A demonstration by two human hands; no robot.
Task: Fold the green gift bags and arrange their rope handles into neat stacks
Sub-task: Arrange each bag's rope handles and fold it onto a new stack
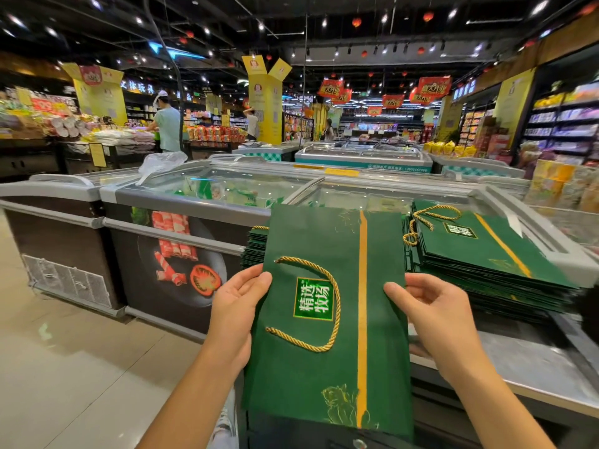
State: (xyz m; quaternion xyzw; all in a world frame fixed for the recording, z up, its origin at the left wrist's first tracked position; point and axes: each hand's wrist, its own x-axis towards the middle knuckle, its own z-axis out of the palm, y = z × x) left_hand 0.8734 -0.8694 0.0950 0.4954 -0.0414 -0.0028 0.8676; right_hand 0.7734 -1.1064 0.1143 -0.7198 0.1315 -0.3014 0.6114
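A flat green gift bag (382, 358) with an orange stripe and a gold rope handle (327, 322) is held up in front of me. My left hand (238, 306) grips its left edge, thumb on the front. My right hand (428, 309) grips its right edge the same way. A stack of folded green bags (492, 264) lies on the freezer lid to the right, with a gold rope handle (421, 225) curled on top. A second stack of bags (254, 247) shows behind the held bag at its left.
Chest freezers (181, 202) with glass lids stand ahead and to the left. A metal counter ledge (518, 367) runs at the lower right. A clear plastic bag (160, 165) lies on a freezer. Shoppers (167, 123) and shelves fill the background. Tiled floor (64, 367) lies to the left.
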